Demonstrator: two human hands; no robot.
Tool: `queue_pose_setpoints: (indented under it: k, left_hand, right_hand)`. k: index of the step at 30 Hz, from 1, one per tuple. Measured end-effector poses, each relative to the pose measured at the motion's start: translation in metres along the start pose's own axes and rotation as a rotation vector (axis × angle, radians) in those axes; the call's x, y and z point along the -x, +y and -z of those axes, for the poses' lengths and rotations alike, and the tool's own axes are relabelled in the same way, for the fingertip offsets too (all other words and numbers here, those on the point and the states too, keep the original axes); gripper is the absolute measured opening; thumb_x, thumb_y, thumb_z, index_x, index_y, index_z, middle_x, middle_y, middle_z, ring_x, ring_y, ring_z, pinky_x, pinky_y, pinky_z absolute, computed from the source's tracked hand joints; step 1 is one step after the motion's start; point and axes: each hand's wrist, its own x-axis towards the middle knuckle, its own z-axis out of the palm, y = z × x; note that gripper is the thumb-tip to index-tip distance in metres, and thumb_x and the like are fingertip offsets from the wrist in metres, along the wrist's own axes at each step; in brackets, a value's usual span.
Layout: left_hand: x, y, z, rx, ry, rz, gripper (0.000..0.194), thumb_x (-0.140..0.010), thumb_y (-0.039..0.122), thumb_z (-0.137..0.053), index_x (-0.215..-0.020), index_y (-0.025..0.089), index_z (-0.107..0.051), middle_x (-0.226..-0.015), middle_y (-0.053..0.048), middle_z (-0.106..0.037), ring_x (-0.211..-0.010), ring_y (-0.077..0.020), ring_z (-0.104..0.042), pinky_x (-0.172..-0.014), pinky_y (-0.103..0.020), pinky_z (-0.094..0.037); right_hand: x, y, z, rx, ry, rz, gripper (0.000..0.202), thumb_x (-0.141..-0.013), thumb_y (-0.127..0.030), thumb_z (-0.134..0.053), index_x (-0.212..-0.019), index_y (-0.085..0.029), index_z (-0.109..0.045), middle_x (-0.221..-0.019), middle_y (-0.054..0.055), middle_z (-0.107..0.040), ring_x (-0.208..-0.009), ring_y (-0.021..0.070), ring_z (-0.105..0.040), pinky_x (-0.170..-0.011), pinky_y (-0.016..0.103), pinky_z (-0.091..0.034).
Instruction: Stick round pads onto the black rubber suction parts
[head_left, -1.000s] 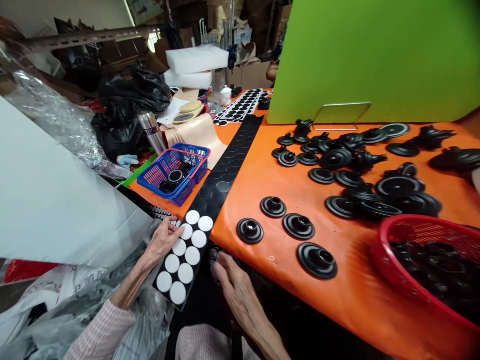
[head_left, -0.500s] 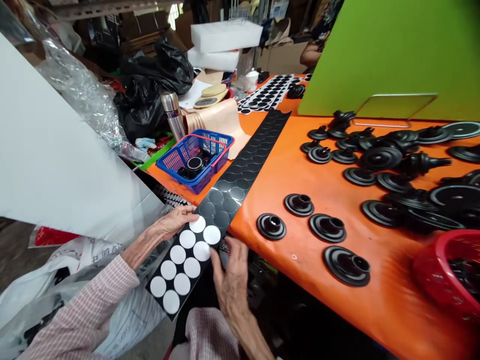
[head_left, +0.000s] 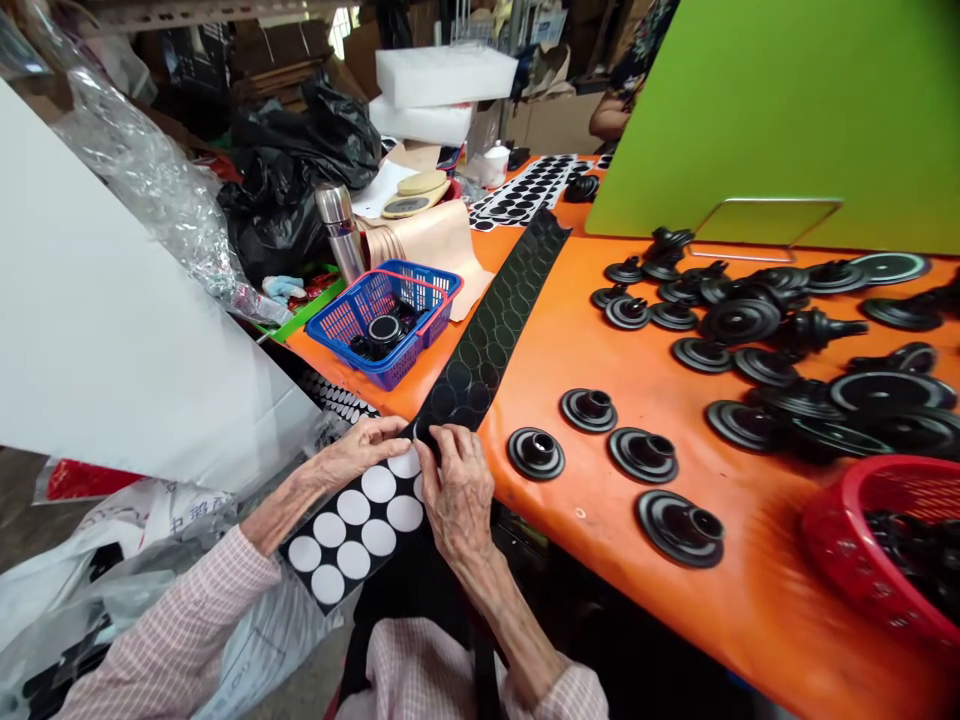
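A long black sheet of round stickers runs across the orange table and hangs over its near edge. On its near end the circles show white where discs are gone or backing is bare; I cannot tell which. My left hand pinches the sheet's left edge at the table edge. My right hand bends over the sheet from the right, thumb and fingertips together at one black circle. Whether a disc is between those fingertips is hidden. Several black round bases with short necks stand right of my right hand.
A blue basket with black parts stands left of the sheet. More black bases crowd the right side, beside a red basket. A green board rises behind them. A white panel leans at left. Another person's arm shows at the back.
My right hand has moved up and left from beside the sheet onto it, its fingers now closed near the left hand. The sheet's near end has shifted slightly.
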Motion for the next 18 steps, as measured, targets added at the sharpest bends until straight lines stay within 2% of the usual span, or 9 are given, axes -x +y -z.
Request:
queue_pose_setpoints:
  k: [2,3,6,8,9,11,13,15,18]
  left_hand:
    - [0.002,-0.001,0.011,-0.085,0.023,-0.003,0.029,-0.08,0.04,-0.057,-0.096,0.016,-0.064,-0.09,-0.004,-0.063,-0.086,-0.0171,-0.058,-0.078,-0.028,-0.046]
    - [0.004,-0.002,0.019,-0.165,0.088,0.003,0.03,-0.079,0.04,-0.057,-0.097,0.017,-0.064,-0.091,-0.005,-0.064,-0.087,-0.0185,-0.058,-0.078,-0.03,-0.047]
    - [0.02,-0.001,0.032,-0.439,0.457,0.011,0.034,-0.073,0.042,-0.061,-0.096,0.018,-0.063,-0.093,-0.007,-0.062,-0.093,-0.0228,-0.057,-0.081,-0.033,-0.046]
    - [0.032,0.0,0.023,-0.492,0.581,0.005,0.031,-0.074,0.046,-0.061,-0.09,0.019,-0.061,-0.088,-0.005,-0.06,-0.086,-0.0213,-0.056,-0.077,-0.032,-0.045]
    - [0.037,0.001,0.012,-0.44,0.54,0.025,0.031,-0.076,0.049,-0.058,-0.085,0.02,-0.06,-0.082,-0.004,-0.06,-0.078,-0.0193,-0.055,-0.072,-0.031,-0.044]
    - [0.042,0.002,-0.019,-0.201,0.318,0.105,0.034,-0.079,0.054,-0.054,-0.077,0.02,-0.058,-0.072,-0.001,-0.058,-0.065,-0.0155,-0.053,-0.064,-0.028,-0.043]
    - [0.04,0.002,-0.054,0.067,0.191,0.15,0.032,-0.076,0.052,-0.058,-0.075,0.02,-0.056,-0.069,0.0,-0.057,-0.063,-0.0138,-0.053,-0.063,-0.027,-0.044]
    - [0.032,0.001,-0.083,0.245,0.213,0.151,0.028,-0.072,0.046,-0.064,-0.076,0.02,-0.055,-0.071,0.001,-0.057,-0.065,-0.0129,-0.054,-0.066,-0.026,-0.045]
    - [0.019,0.004,-0.109,0.316,0.193,0.124,0.027,-0.073,0.044,-0.063,-0.084,0.02,-0.057,-0.075,0.0,-0.06,-0.065,-0.0131,-0.057,-0.067,-0.027,-0.047]
  right_hand:
    - [-0.001,0.004,0.007,-0.003,0.042,-0.017,0.028,-0.097,-0.026,-0.035,-0.095,-0.018,-0.062,-0.092,0.011,-0.064,-0.085,0.0224,-0.059,-0.076,0.037,-0.05]
    - [-0.001,0.006,0.011,-0.017,0.066,-0.036,0.029,-0.098,-0.025,-0.034,-0.091,-0.018,-0.061,-0.088,0.01,-0.063,-0.08,0.021,-0.059,-0.073,0.035,-0.049]
    - [0.007,0.013,0.027,-0.076,0.086,-0.052,0.028,-0.098,-0.023,-0.034,-0.086,-0.021,-0.059,-0.077,0.005,-0.059,-0.069,0.0172,-0.058,-0.066,0.03,-0.049]
    - [0.019,0.015,0.035,-0.101,0.051,-0.017,0.026,-0.097,-0.022,-0.036,-0.089,-0.022,-0.06,-0.08,0.004,-0.06,-0.069,0.016,-0.06,-0.065,0.029,-0.05]
    - [0.027,0.014,0.037,-0.105,0.031,0.004,0.026,-0.097,-0.02,-0.036,-0.092,-0.022,-0.061,-0.083,0.005,-0.061,-0.071,0.0159,-0.061,-0.066,0.028,-0.052]
    - [0.042,0.012,0.039,-0.094,-0.012,0.05,0.028,-0.096,-0.018,-0.036,-0.1,-0.022,-0.063,-0.09,0.008,-0.064,-0.078,0.0178,-0.064,-0.07,0.03,-0.054]
    - [0.054,0.01,0.043,-0.092,-0.059,0.084,0.028,-0.095,-0.018,-0.039,-0.109,-0.022,-0.063,-0.097,0.01,-0.065,-0.087,0.0208,-0.065,-0.076,0.034,-0.056]
    - [0.061,0.013,0.053,-0.147,-0.112,0.05,0.029,-0.093,-0.022,-0.046,-0.118,-0.022,-0.06,-0.11,0.012,-0.064,-0.099,0.0234,-0.064,-0.082,0.037,-0.056]
    - [0.062,0.022,0.075,-0.299,-0.083,-0.212,0.028,-0.09,-0.03,-0.053,-0.116,-0.022,-0.058,-0.112,0.01,-0.063,-0.096,0.0213,-0.064,-0.081,0.034,-0.056]
